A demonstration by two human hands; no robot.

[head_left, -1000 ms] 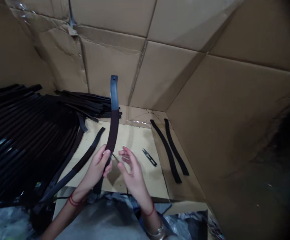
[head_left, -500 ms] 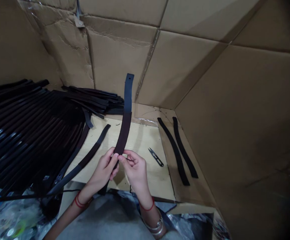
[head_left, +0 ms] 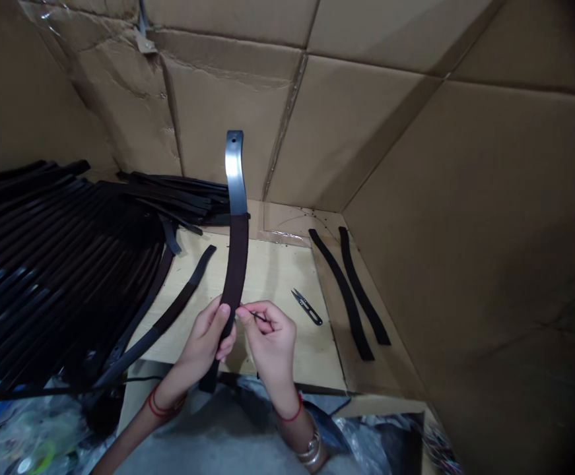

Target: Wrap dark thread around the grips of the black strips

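Observation:
My left hand [head_left: 201,336] is closed around the lower part of a long curved strap [head_left: 236,264], which stands nearly upright. The strap has a dark wrapped section and a bare grey metal tip with a small hole. My right hand [head_left: 267,336] sits just beside it, with finger and thumb pinching a thin dark strand [head_left: 256,316] that runs to the strap. Thread snips [head_left: 307,307] lie on the pale board [head_left: 277,277] to the right of my right hand. Another strap [head_left: 178,315] lies near my left hand.
A large stack of black straps [head_left: 69,264] covers the left side. Two more black strips [head_left: 346,293] lie side by side at the right, on cardboard. Cardboard walls [head_left: 366,145] rise behind and to the right. Crumpled plastic [head_left: 34,442] lies at the lower left.
The held strap now stands more upright, and its metal tip shines. My right hand has drawn slightly away from the strap, pulling the thin strand to the right. The view has shifted slightly.

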